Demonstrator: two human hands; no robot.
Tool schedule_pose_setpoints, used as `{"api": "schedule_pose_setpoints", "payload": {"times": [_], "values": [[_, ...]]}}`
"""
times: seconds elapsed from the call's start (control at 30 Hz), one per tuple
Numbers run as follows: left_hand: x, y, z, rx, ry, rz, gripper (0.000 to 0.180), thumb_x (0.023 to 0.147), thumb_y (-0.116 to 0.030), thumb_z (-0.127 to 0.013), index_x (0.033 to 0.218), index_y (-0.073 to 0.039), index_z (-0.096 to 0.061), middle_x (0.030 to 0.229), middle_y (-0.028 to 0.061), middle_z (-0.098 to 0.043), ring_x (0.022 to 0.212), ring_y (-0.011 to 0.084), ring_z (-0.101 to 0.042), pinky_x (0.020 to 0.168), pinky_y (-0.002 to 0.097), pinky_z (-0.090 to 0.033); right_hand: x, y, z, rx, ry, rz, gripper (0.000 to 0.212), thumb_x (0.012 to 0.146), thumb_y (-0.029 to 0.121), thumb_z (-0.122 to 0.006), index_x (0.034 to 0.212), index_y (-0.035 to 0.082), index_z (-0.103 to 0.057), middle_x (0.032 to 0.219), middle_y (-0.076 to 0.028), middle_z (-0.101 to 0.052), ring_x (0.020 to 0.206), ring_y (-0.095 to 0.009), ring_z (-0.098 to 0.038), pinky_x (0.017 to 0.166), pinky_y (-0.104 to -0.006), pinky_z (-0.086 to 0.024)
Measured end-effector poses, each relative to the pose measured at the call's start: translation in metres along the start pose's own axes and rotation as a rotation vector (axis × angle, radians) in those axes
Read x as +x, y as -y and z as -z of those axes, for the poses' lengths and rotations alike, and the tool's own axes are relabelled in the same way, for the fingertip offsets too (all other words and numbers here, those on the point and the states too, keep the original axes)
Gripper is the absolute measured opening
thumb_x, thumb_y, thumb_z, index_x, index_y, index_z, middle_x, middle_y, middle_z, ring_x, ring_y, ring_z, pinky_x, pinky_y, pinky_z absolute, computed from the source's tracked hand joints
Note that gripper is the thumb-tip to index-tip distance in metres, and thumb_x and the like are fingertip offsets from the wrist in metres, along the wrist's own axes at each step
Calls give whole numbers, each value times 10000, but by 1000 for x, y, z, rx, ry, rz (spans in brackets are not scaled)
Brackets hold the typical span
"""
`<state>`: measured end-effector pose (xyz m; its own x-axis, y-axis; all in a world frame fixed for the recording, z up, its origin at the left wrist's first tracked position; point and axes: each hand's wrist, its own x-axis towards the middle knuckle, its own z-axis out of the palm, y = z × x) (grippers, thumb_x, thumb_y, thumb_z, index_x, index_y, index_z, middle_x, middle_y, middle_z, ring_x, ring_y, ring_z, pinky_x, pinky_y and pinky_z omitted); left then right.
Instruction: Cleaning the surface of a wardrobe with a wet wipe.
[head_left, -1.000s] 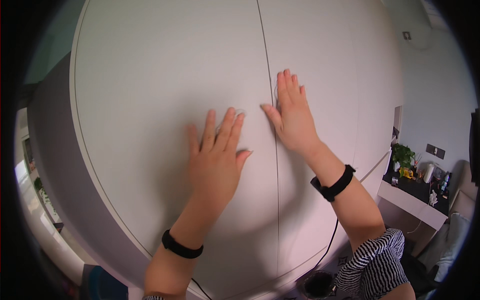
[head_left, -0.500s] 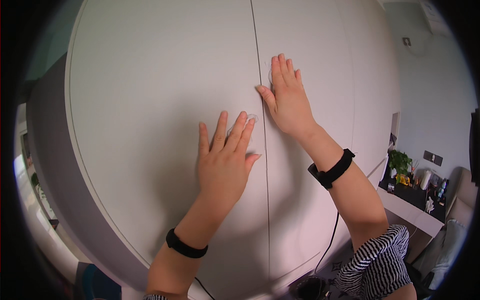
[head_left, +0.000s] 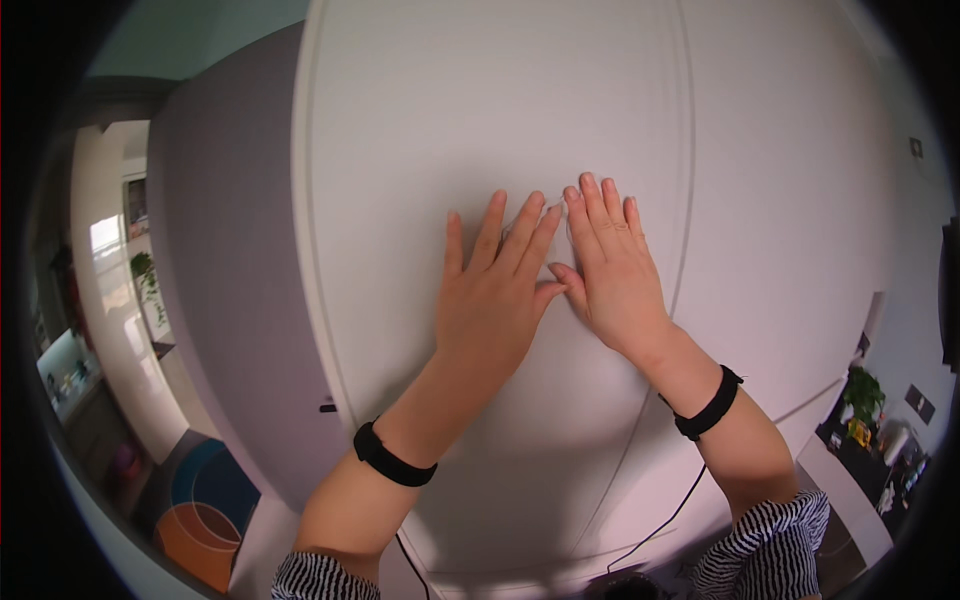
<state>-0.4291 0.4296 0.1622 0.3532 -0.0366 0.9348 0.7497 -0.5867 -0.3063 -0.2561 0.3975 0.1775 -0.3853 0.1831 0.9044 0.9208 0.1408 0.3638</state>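
Note:
A tall white panel door (head_left: 480, 90) fills the middle of the view. Flat against it lies my left hand (head_left: 493, 285), palm down with the fingers spread. My right hand (head_left: 615, 265) rests on the same panel just to the right, its fingers stretched out and the thumb apart. The two thumbs nearly meet. Between the fingertips shows a small clear, whitish outline (head_left: 567, 208), mostly covered by the hands; its kind cannot be made out. Black bands (head_left: 392, 462) circle both wrists.
A second white panel (head_left: 770, 180) adjoins on the right past a seam. To the left stands a grey-purple door (head_left: 235, 250) with a dark handle, beside a patterned rug (head_left: 205, 510). A dark desk (head_left: 850, 465) with a plant is at the right. A black cable (head_left: 660, 520) hangs below.
The view has turned left, showing more of the grey-purple door and the rug. My right hand has crossed the seam onto the left panel, close beside my left hand.

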Motion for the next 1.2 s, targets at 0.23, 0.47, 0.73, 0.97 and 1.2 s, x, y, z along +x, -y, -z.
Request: {"api": "schedule_pose_setpoints", "payload": {"times": [0.23,0.47,0.73,0.97,1.2], "values": [[-18,14,21,104,13,144,766,891,-411,-692,1545,-164,-380,1583,50,-395,1481,332,-315,1198,587,-197,17,25,-8,94,-76,97,739,894,282,-715,1504,16,-393,1587,-157,-352,1489,-331,-300,1212,-498,-256],[-49,50,32,129,96,284,793,904,-346,-704,1571,-155,-319,1617,87,-335,1502,356,-268,1204,574,-195,33,67,-40,65,-70,185,733,894,320,-703,1500,33,-408,1588,-125,-362,1489,-298,-310,1218,-483,-250],[-112,69,51,2,244,312,866,865,-249,-744,1578,-97,-276,1630,154,-276,1494,423,-246,1197,590,-202,12,119,-49,50,72,297,722,884,376,-680,1481,41,-448,1581,-108,-375,1457,-275,-353,1191,-471,-289],[-204,39,29,-70,331,382,909,841,-325,-753,1551,-9,-282,1612,223,-270,1475,469,-250,1180,626,-188,-61,147,-69,-63,259,400,722,918,460,-591,1500,64,-433,1596,-74,-364,1469,-254,-337,1186,-454,-289],[-301,10,13,-6,425,420,875,816,-397,-764,1491,8,-382,1581,236,-324,1461,465,-277,1167,646,-190,-124,169,-78,45,333,546,698,907,420,-624,1476,56,-451,1578,-78,-398,1463,-243,-347,1169,-455,-307]]}}
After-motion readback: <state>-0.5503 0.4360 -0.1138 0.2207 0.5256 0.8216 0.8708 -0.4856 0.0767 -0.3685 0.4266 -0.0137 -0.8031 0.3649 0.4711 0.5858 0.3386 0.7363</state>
